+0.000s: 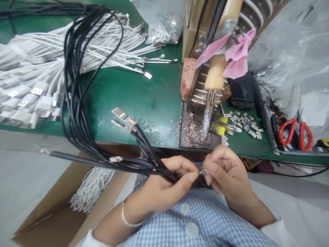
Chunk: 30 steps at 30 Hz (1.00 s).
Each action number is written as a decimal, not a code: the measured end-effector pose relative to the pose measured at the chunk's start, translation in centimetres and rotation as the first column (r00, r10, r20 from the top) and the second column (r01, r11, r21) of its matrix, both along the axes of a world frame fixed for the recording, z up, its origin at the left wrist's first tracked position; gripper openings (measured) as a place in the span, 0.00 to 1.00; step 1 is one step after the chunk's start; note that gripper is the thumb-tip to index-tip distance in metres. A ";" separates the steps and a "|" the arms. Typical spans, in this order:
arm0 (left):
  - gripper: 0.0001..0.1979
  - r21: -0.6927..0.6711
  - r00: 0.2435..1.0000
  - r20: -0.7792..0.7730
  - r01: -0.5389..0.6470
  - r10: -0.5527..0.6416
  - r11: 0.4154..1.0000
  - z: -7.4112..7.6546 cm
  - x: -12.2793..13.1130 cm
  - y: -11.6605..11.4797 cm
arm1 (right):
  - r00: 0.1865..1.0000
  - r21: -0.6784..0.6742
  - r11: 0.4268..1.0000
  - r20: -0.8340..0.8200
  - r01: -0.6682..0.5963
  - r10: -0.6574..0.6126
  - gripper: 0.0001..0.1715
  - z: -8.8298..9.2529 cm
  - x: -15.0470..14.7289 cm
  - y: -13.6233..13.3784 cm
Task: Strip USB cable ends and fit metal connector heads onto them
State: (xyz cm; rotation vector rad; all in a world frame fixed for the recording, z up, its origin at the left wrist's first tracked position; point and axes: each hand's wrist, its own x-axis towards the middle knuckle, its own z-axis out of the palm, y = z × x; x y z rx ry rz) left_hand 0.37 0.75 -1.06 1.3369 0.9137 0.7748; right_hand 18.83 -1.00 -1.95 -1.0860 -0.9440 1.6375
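My left hand is closed around a bundle of black cables that loops up over the green bench. Several cable ends with metal plug shells stick out to the left of the hand. My right hand pinches a small metal connector at the end of one black cable, fingertip to fingertip with the left thumb. Both hands are held over my lap, just in front of the bench edge.
A soldering iron on a coiled stand, tied with pink cloth, points down at a solder-spattered tray. Small connector parts lie beside it. Red-handled scissors are at right. White cables pile at left; a cardboard box holds more.
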 end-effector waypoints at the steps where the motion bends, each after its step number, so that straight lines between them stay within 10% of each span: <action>1: 0.08 0.003 1.000 -0.003 -0.003 0.003 1.000 0.0 0.0 0.0 | 1.000 -0.008 1.000 -0.006 -0.006 0.006 0.16 0.0 0.0 0.0; 23: 0.08 0.049 0.989 0.142 0.029 -0.035 0.998 -0.1 -0.1 -0.5 | 0.907 -0.243 0.948 -0.413 -0.203 0.089 0.24 -1.9 -1.2 -0.1; 30: 0.08 0.021 0.997 0.064 0.043 -0.045 0.999 0.0 -0.1 -0.3 | 0.984 -0.047 0.998 -0.176 -0.050 0.041 0.21 -1.1 -0.3 0.1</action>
